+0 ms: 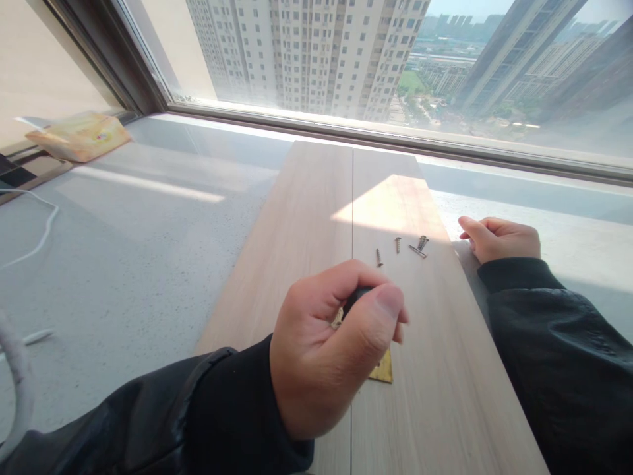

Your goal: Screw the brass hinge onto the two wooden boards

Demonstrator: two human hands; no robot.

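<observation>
My left hand (341,343) is closed in a fist around a black-handled screwdriver (357,300), of which only a bit of the dark handle shows; its shaft is hidden. Just under that hand a brass-coloured hinge (382,369) lies on the pale wooden boards (316,198), close to the seam between them, mostly covered by the hand. My right hand (507,239) rests curled on the sill just past the boards' right edge; whether anything is inside its fingers is hidden. Several screws lie loose on the right board, among them a single screw (378,258) near the seam.
The boards lie on a speckled light sill (148,264) below a window (316,66). A yellow tissue pack (84,136) sits in the far left corner. White cables (44,231) run along the left side. Sunlight falls across the far part of the right board.
</observation>
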